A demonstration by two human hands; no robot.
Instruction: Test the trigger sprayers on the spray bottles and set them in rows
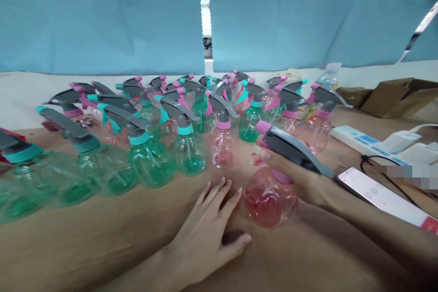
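- Right hand (308,185) grasps a pink spray bottle (265,203) (liquid inside).
- Green spray bottles (152,162), left, part-filled.
- Left hand (208,228), released, on brown tabletop (137,232).
- Far: blue curtain (102,18).

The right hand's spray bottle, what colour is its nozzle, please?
The nozzle is pink, in the head view.

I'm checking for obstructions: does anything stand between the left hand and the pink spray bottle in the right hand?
Nothing visible stands between the left hand and the pink spray bottle in the right hand. Another pink bottle stands farther back, outside that gap.
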